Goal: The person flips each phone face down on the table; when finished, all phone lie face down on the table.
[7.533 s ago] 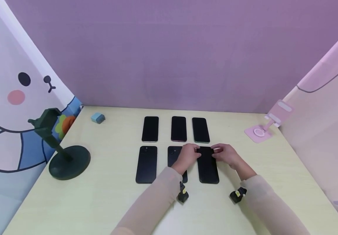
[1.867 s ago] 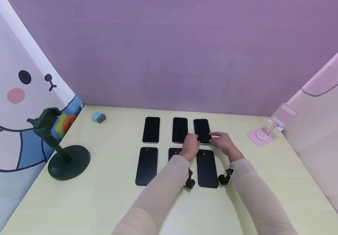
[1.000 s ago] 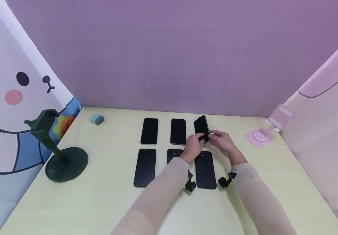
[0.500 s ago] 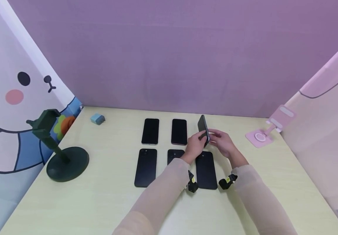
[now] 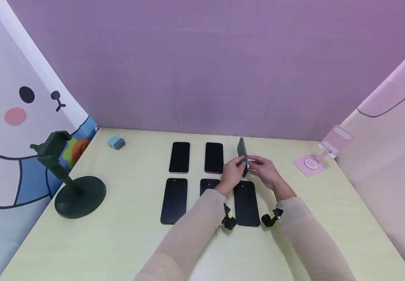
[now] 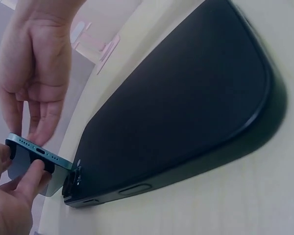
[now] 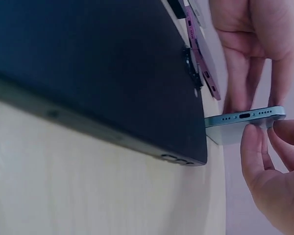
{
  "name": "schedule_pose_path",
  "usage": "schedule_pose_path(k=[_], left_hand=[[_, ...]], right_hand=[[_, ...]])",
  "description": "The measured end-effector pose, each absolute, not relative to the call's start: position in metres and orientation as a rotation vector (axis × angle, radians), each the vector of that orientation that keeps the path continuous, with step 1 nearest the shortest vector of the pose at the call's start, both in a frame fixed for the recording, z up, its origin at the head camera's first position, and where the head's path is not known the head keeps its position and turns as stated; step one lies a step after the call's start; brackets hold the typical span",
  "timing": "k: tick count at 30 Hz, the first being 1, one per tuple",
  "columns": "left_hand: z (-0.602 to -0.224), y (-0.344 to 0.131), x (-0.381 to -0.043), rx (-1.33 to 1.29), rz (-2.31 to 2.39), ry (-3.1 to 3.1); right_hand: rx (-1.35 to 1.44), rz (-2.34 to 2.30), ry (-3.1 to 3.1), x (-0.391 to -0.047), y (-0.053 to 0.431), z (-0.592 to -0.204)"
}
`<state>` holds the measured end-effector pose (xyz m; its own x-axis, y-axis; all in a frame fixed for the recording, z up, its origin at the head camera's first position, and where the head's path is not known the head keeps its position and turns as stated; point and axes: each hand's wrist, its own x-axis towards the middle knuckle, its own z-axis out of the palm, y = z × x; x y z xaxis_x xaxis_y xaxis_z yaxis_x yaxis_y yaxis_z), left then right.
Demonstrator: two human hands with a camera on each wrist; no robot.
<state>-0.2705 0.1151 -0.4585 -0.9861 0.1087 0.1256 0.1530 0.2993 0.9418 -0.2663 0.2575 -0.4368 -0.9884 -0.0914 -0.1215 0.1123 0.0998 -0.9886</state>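
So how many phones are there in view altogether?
6: back-left phone, back-middle phone, held phone between left hand and right hand, front-left phone, front-middle phone partly hidden by the left sleeve, front-right phone.

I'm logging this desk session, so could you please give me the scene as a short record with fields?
Held item: one phone, tipped up onto its long edge
Left hand: holds the phone from its left
Right hand: holds it from its right
Far row: two phones lying flat, dark screens up
Near row: three phones, backs up; left arm partly covers the middle one
Table's left side: dark green stand, small blue block
Table's right side: pink stand
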Motion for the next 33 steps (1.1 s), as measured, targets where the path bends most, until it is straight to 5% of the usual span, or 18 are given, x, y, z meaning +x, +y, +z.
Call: schedule_pose_path(k=[14,33], left_hand=[[-0.451,0.108,-0.270,-0.392,-1.691,-2.552],[-0.462,0.096,-0.274,-0.255,-1.435,-2.724]], right_hand=[[0.027,-1.808,2.304,-0.267,0.254,-0.447],[0.123,-1.537,2.452,-0.272,0.257,-0.451]])
